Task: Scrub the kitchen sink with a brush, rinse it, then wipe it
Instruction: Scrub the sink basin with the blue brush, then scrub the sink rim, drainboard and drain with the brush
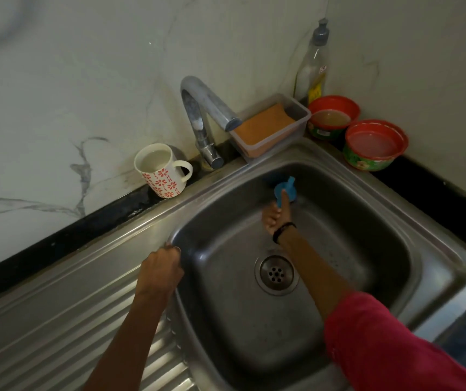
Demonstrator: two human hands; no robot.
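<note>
The steel sink (412, 249) fills the middle of the view, its drain (276, 273) at the bottom. My right hand (276, 215) reaches deep into the basin and grips a blue brush (286, 189), whose head presses against the far wall of the basin below the tap. My left hand (162, 270) rests on the sink's left rim, fingers curled over the edge. The tap (206, 114) stands behind the basin with its spout pointing right; no water is seen running.
A flowered mug (161, 172) with water stands left of the tap. A clear tray with an orange sponge (265, 124), a dish soap bottle (312, 66) and two red bowls (375, 145) of liquid crowd the back right corner. The ribbed drainboard (65, 320) lies left.
</note>
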